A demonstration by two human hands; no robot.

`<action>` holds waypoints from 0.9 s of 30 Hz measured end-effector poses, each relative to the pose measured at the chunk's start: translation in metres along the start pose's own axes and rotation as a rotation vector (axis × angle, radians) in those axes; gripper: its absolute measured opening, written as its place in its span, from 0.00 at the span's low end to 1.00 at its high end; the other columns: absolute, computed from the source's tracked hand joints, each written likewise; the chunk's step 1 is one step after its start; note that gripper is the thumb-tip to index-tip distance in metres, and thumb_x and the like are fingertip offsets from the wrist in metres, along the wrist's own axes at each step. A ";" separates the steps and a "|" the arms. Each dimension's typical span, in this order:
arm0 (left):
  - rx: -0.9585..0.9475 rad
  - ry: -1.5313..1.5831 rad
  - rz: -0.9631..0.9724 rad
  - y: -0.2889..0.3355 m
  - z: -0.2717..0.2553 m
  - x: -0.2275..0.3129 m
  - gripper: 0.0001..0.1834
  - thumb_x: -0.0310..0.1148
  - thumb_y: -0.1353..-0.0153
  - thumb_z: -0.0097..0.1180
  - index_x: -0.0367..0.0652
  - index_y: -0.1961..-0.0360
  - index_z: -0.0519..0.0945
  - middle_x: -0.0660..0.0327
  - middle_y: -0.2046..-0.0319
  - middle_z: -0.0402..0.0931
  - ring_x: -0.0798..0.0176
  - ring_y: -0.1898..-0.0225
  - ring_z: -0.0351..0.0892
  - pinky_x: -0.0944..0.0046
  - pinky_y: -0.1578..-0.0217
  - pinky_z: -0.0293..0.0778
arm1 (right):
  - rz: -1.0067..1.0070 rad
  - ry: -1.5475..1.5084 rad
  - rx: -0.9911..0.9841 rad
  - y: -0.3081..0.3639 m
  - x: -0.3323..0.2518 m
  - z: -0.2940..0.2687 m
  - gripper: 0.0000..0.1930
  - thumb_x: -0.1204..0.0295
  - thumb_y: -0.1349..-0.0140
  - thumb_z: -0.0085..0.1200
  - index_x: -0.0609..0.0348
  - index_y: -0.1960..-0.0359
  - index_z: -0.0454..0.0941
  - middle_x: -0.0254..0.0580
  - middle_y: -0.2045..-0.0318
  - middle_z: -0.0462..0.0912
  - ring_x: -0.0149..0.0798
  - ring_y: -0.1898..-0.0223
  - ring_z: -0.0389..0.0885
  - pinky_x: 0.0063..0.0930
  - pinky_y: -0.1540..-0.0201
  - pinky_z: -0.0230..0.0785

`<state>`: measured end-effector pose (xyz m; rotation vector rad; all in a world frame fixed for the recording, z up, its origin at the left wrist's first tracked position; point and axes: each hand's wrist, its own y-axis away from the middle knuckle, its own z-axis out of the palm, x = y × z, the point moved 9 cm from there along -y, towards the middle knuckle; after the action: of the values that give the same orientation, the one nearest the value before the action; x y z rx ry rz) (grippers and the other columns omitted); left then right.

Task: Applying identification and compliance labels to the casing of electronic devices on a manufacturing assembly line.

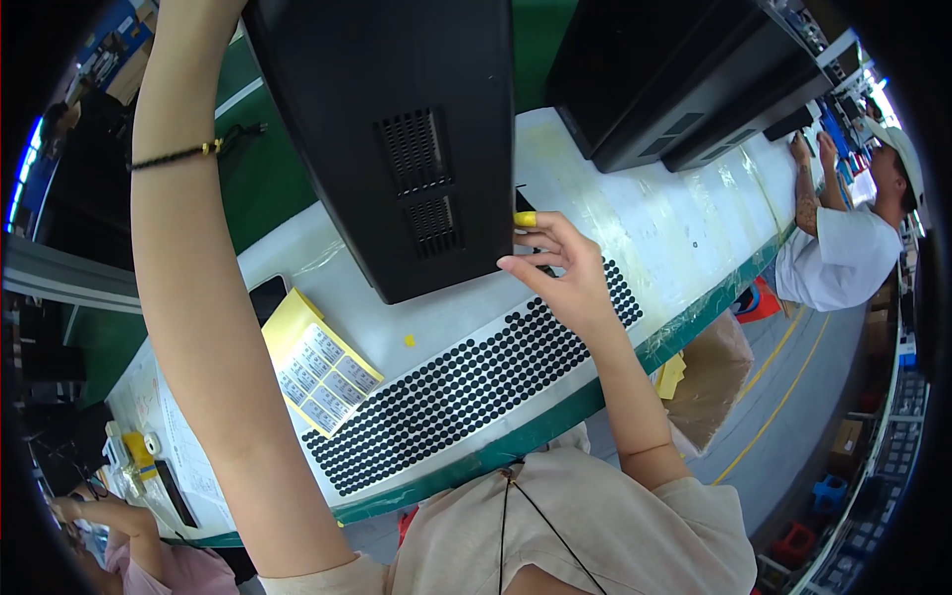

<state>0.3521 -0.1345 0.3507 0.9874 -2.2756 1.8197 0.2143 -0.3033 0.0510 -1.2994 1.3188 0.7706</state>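
A tall black computer-style case [347,149] with two slotted vent grilles stands in front of me on the white-topped table [684,228]. My right hand [565,263] is at its lower right edge, the thumb by the corner and the bent fingers against the side. A yellow cover sits on one fingertip. My left arm reaches up past the case's left side; its hand lies beyond the upper edge of the picture. Below the case is a sheet of round black stickers [466,387]. Left of that lies a yellow-backed sheet of printed labels [327,377].
More black cases [684,89] stand at the back right. A dark phone-like object [268,297] lies beside the label sheet. A co-worker [843,228] sits at the right, another person [149,545] at the lower left. An open carton [709,382] is below the table's green edge.
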 end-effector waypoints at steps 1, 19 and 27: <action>-0.001 0.006 0.011 0.000 0.000 0.003 0.22 0.47 0.38 0.58 0.35 0.72 0.79 0.63 0.80 0.73 0.72 0.77 0.71 0.71 0.73 0.66 | 0.013 0.004 -0.008 0.002 0.002 0.002 0.21 0.81 0.46 0.62 0.66 0.50 0.71 0.45 0.54 0.80 0.37 0.51 0.81 0.29 0.51 0.78; 0.048 0.111 0.096 -0.001 -0.010 -0.025 0.18 0.44 0.39 0.61 0.38 0.60 0.83 0.65 0.68 0.79 0.74 0.65 0.75 0.75 0.59 0.69 | -0.029 0.111 -0.015 0.010 0.001 0.001 0.20 0.74 0.44 0.63 0.64 0.50 0.72 0.47 0.54 0.78 0.38 0.53 0.80 0.30 0.51 0.76; 0.138 0.120 0.121 0.035 -0.045 -0.001 0.15 0.40 0.42 0.64 0.37 0.66 0.82 0.66 0.72 0.79 0.74 0.68 0.75 0.76 0.63 0.67 | -0.066 0.782 0.053 -0.012 0.038 -0.030 0.36 0.65 0.54 0.65 0.64 0.42 0.66 0.55 0.53 0.76 0.59 0.56 0.77 0.42 0.49 0.70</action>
<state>0.3204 -0.0901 0.3337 0.7483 -2.2095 2.0475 0.2255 -0.3434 0.0242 -1.6694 1.8689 0.1569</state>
